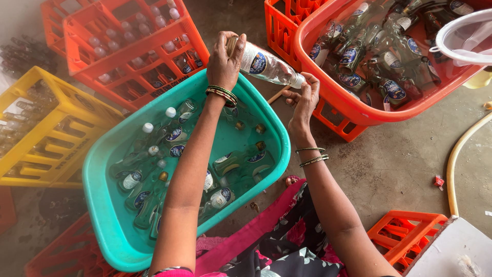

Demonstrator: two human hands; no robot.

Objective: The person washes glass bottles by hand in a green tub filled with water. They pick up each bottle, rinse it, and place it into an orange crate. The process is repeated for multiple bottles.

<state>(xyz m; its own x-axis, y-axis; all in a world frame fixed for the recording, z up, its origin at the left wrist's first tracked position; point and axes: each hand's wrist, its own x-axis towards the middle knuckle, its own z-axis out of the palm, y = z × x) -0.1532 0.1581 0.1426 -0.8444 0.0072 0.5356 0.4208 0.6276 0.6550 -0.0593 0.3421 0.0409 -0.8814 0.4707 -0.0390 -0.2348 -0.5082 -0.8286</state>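
Nearest the camera, a dark flowered garment (pixel 287 251) with a pink edge is seen at the near rim of the teal tub (pixel 102 205). The tub is filled with water, and many glass bottles (pixel 179 154) are lying sunk in it, some white-capped, some with blue labels. Over the far rim of the tub a clear glass bottle (pixel 266 65) is held on its side, clear of the water. Its base end is gripped by the left hand (pixel 225 59), the fingers curled tightly round it. Its white-capped neck is pinched by the right hand (pixel 305 97), fingertips closed on the cap end, the other fingers loosely bent. Bangles are worn on both wrists. Left of the tub a yellow crate (pixel 46 138) is stood. Beyond the tub an orange crate (pixel 128 56) of capped bottles is set. To the far right of the tub a red basin (pixel 353 110) of labelled bottles is rested on an orange crate.
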